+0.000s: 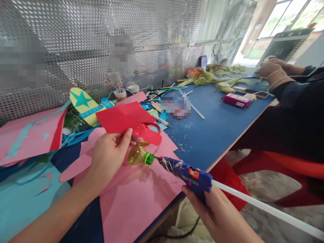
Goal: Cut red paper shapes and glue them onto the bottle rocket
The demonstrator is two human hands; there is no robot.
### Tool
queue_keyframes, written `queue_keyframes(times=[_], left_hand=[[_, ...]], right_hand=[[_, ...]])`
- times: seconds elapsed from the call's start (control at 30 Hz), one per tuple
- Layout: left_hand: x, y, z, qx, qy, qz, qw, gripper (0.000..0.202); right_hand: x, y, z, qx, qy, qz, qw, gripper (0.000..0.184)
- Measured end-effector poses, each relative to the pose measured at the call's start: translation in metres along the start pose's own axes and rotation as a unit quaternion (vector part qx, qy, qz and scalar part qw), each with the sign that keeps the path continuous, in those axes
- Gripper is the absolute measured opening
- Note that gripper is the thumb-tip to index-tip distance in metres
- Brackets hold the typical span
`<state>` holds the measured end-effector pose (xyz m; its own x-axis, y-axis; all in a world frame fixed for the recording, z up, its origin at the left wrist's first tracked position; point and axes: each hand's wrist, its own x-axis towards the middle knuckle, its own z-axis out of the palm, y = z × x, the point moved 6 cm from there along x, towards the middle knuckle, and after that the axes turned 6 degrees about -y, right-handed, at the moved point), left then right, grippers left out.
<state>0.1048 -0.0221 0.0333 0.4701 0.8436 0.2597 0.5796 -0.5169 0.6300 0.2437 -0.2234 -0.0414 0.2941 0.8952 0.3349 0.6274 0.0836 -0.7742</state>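
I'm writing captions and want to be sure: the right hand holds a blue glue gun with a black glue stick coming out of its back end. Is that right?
Not quite: the glue stick is white, not black, as the head view shows. The right hand does hold the blue glue gun, with the stick coming out of its back end.

Beyond the left fingers (127, 137) extends a raised sheet (117, 117); just right of them is a bottle neck (136, 155). The glue gun (183, 170) lies between it and the right fingers (193, 199). Beneath the left fingers, a larger sheet (136, 206) covers the table (215, 116). Behind them, rightward, come a marker (161, 120), then husks (206, 80).
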Motion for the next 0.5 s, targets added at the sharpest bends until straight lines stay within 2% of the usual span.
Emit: queue_keyframes(times=[0.2, 0.5], left_hand=[[-0.0004, 0.0011, 0.001, -0.01, -0.004, 0.001, 1.0, 0.037], [-0.001, -0.0015, 0.0005, -0.005, -0.002, 0.003, 1.0, 0.039]], right_hand=[[-0.0003, 0.0053, 0.0014, 0.041, 0.001, 0.034, 0.999, 0.01], [0.0015, 0.0019, 0.0, 0.038, -0.029, 0.035, 0.998, 0.009]])
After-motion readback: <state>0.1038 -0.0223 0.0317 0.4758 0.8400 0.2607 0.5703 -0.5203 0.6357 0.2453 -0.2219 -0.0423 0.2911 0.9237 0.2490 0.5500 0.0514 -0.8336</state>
